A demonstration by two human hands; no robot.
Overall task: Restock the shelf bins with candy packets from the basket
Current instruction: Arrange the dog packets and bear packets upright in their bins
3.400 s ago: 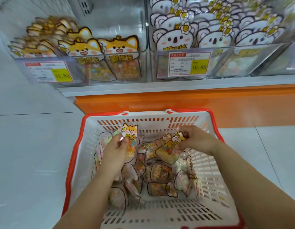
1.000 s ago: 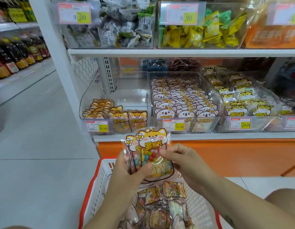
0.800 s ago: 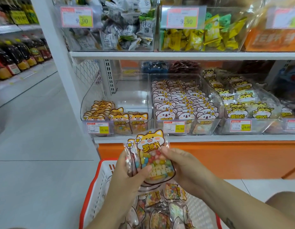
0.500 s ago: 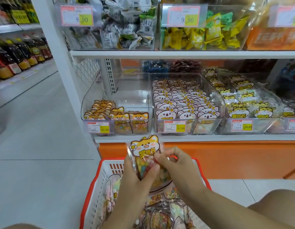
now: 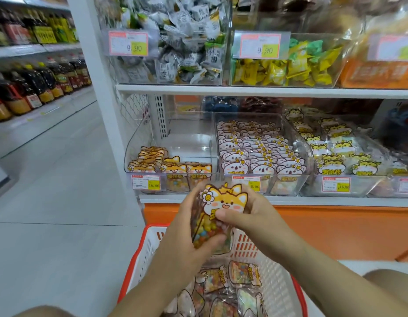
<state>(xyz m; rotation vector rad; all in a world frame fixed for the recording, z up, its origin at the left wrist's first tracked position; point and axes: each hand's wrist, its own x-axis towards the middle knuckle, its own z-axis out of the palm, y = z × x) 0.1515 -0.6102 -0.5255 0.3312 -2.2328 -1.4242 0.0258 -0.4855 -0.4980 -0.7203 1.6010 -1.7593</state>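
At frame centre, left hand (image 5: 184,227) and right hand (image 5: 255,216) both gripped a clear fox-faced candy packet (image 5: 221,202) above the red-rimmed white plastic basket (image 5: 150,255); it looked best slotted upright, face forward, into the half-empty clear bin (image 5: 191,143) above.

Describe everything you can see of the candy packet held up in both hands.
The candy packet is a clear, glossy plastic pouch topped by an orange-and-white cartoon animal face with a smiling daisy at one ear. Multicoloured round candies fill its lower part. It stands upright, face to the camera, above the basket. The left hand grips its lower body; the right hand pinches it just under the face.
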